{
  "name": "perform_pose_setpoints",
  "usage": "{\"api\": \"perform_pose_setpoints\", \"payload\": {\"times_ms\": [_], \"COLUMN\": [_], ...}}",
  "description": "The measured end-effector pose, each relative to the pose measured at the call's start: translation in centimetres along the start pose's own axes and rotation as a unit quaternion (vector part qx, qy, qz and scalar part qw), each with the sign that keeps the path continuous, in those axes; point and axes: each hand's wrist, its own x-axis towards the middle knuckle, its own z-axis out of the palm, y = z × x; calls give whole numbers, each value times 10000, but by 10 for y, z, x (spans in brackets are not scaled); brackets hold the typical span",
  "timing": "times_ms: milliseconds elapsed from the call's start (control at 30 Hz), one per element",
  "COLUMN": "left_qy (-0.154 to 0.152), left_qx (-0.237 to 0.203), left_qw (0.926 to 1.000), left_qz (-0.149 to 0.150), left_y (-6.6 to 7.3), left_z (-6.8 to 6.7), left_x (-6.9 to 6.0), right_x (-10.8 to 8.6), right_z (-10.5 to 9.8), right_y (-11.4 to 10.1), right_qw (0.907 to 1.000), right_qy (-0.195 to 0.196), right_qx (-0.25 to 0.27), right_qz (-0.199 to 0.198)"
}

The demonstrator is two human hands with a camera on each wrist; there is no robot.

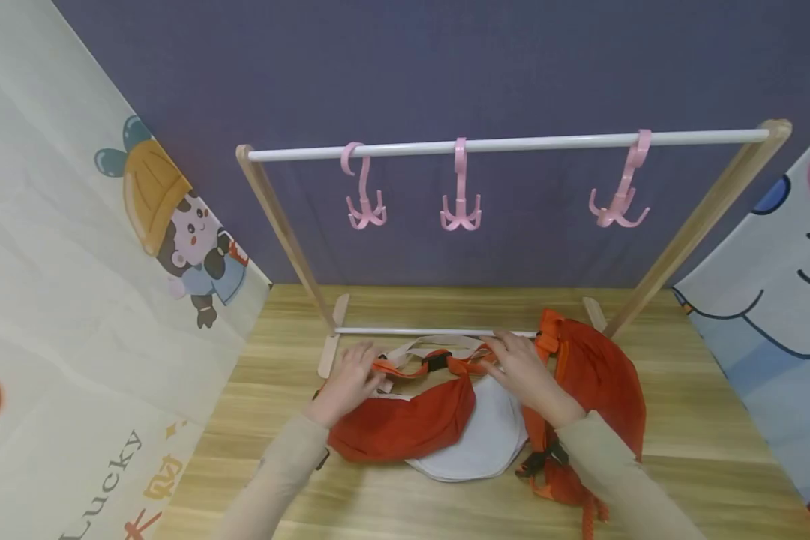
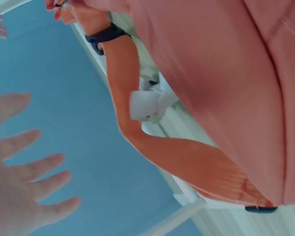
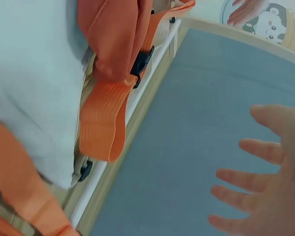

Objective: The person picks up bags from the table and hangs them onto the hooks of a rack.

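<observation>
An orange-red waist bag (image 1: 405, 424) lies on the table, partly over a white bag (image 1: 489, 435); its orange strap with a black buckle (image 1: 436, 361) is spread behind it. My left hand (image 1: 351, 379) is over the strap's left end; in the left wrist view that hand (image 2: 29, 182) has spread fingers, apart from the strap (image 2: 125, 93). Above the strap's right side is my right hand (image 1: 523, 375); the right wrist view shows this hand (image 3: 265, 172) with spread fingers, holding nothing, away from the strap (image 3: 103, 123).
A second orange-red bag (image 1: 604, 382) lies at the right, its straps beneath my right forearm. Behind the bags stands a rack with a white rail (image 1: 540, 143) and three pink hooks (image 1: 364, 206), (image 1: 460, 210), (image 1: 619, 202). Its low white bar (image 1: 405, 331) runs behind the straps.
</observation>
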Motion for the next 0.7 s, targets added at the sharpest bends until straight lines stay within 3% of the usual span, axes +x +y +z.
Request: {"api": "perform_pose_setpoints", "payload": {"times_ms": [133,400,700], "left_qy": [-51,65,-421], "left_qx": [-109,52,93], "left_qw": [9999,10000,9987], "left_qz": [-36,-13,-255], "left_y": [-6,-23,-36], "left_z": [-3,-3,-6], "left_x": [-2,-2,-3], "right_x": [9,28,47], "right_z": [6,17,30], "right_y": [-5,-15,-24], "right_qw": [9998,9984,9935], "right_qy": [28,-397,-994], "right_qx": [10,188,241], "right_qz": [-209,-358,-500]}}
